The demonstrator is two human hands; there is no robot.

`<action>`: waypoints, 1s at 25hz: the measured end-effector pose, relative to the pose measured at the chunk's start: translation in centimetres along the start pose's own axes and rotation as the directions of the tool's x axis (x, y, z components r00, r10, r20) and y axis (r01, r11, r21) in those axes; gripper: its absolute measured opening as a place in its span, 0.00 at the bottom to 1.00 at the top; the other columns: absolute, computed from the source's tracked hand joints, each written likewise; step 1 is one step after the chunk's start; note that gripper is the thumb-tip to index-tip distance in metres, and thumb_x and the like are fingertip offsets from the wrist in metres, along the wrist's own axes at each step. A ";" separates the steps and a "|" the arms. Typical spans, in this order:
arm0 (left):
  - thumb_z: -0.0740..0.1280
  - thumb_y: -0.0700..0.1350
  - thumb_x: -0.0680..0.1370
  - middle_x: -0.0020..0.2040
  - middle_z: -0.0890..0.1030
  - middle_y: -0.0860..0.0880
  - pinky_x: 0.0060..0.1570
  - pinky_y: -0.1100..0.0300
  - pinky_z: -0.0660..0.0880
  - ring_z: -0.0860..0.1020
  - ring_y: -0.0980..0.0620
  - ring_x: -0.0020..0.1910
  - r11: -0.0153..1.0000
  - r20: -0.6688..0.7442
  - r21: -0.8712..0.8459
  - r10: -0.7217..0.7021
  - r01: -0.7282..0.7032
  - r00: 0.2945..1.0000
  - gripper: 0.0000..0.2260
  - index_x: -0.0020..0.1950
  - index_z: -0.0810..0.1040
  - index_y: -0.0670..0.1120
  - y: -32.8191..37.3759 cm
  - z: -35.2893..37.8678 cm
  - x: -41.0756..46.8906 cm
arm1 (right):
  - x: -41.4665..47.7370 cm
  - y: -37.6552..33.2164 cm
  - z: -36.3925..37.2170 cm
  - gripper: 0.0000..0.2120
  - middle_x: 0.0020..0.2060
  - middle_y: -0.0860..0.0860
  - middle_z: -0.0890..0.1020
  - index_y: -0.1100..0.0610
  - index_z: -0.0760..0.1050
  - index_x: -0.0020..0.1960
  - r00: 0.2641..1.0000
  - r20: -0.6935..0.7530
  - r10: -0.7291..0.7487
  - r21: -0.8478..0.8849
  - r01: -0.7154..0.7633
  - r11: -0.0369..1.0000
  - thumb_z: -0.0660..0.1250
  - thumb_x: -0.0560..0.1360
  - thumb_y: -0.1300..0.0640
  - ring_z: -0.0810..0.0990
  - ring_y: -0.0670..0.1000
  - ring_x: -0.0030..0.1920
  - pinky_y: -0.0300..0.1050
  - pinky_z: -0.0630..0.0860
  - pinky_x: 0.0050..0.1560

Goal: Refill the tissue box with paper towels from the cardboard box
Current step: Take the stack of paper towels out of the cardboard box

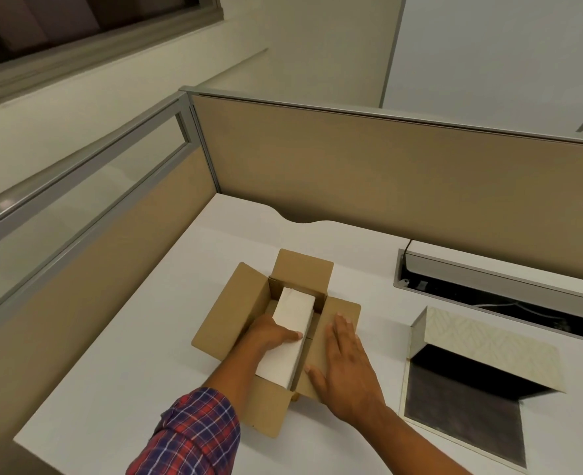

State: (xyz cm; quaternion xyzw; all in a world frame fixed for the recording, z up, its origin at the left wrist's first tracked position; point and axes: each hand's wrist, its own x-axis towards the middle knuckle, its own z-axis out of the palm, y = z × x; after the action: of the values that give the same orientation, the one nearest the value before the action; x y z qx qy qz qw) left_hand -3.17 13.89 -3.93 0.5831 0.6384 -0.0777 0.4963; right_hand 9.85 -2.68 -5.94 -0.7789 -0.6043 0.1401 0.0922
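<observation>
An open brown cardboard box (pixel 235 310) stands on the white desk (pixel 139 365) with its flaps spread out. A white stack of paper towels (pixel 292 323) sticks up out of it, tilted toward me. My left hand (pixel 271 334) grips the stack from its left side, thumb on top. My right hand (pixel 346 365) lies flat, fingers apart, on the box's right flap. To the right lies the tissue box (pixel 489 344), pale patterned, open, with a dark inside.
A grey cable tray (pixel 489 286) with its lid raised is sunk into the desk behind the tissue box. Beige partition walls (pixel 386 186) close off the desk at the back and left. The desk's near-left corner is by my left sleeve.
</observation>
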 end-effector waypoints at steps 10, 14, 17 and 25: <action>0.83 0.57 0.70 0.71 0.79 0.41 0.68 0.44 0.78 0.79 0.40 0.67 0.996 0.038 -0.085 0.000 0.003 0.999 0.40 0.75 0.72 0.42 0.1 0.8 -0.1 | 0.0 0.6 -0.2 0.45 0.83 0.55 0.33 0.57 0.37 0.84 0.999 0.044 -0.002 -0.013 0.003 1.000 0.45 0.79 0.30 0.32 0.54 0.82 0.48 0.33 0.78; 0.82 0.58 0.70 0.69 0.81 0.41 0.68 0.41 0.78 0.80 0.40 0.65 0.982 0.067 -0.189 0.001 0.012 0.998 0.38 0.73 0.74 0.42 -0.1 1.0 0.0 | 0.0 0.3 -0.4 0.46 0.84 0.55 0.36 0.57 0.40 0.85 1.000 0.029 0.003 -0.026 -0.003 1.000 0.45 0.78 0.30 0.31 0.54 0.81 0.51 0.33 0.79; 0.81 0.59 0.72 0.63 0.84 0.41 0.67 0.40 0.79 0.83 0.40 0.61 0.948 0.087 -0.315 -0.011 0.038 0.996 0.32 0.69 0.79 0.43 -0.5 0.8 0.0 | -0.1 0.3 -0.5 0.45 0.84 0.56 0.37 0.57 0.41 0.85 1.000 0.018 0.020 -0.010 -0.020 1.000 0.46 0.78 0.31 0.31 0.54 0.81 0.53 0.35 0.80; 0.83 0.62 0.65 0.46 0.92 0.48 0.43 0.53 0.85 0.90 0.47 0.46 0.898 0.190 -0.439 0.103 -0.009 0.976 0.28 0.59 0.86 0.49 -1.4 0.1 -0.6 | -0.4 0.3 -1.0 0.45 0.85 0.56 0.38 0.57 0.41 0.85 0.996 0.060 0.067 -0.062 -0.064 0.996 0.47 0.78 0.30 0.37 0.56 0.84 0.61 0.32 0.78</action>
State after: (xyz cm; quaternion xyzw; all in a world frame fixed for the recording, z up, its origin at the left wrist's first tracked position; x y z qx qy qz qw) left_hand -4.35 13.06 -4.21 0.4641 0.5670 0.0207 0.6802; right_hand 10.33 -3.15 -5.08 -0.7960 -0.5849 0.1490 0.0454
